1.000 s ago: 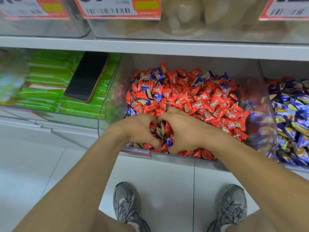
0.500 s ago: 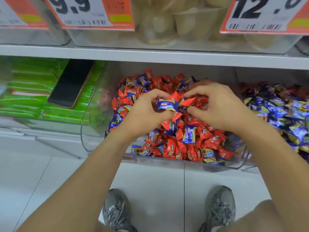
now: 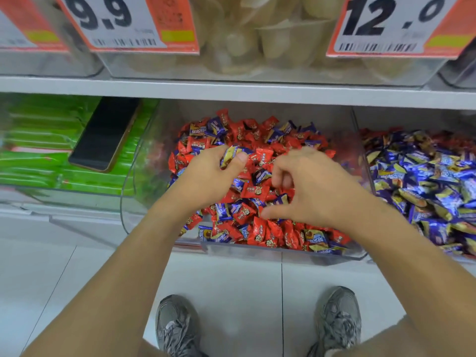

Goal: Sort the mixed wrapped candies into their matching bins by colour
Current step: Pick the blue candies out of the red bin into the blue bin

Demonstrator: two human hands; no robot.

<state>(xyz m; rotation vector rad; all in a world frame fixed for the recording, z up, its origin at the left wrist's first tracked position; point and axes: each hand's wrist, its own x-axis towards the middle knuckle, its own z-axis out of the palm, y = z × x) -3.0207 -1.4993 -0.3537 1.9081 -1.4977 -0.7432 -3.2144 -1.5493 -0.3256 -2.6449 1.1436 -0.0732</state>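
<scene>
Red wrappers fill the clear middle bin (image 3: pixel 283 253), blue ones mixed in. Left hand (image 3: pixel 206 176) pinches a blue-and-gold candy (image 3: pixel 231 153) at the heap's 11 o'clock; right hand (image 3: pixel 309 186) hovers with fingers curled, holding nothing visible. Blue bin (image 3: pixel 425 181) at 3 o'clock.

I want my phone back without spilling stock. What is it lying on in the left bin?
The black phone lies screen up on a pile of green packets inside the clear left bin. Whatever sits directly beneath the phone is covered.
</scene>
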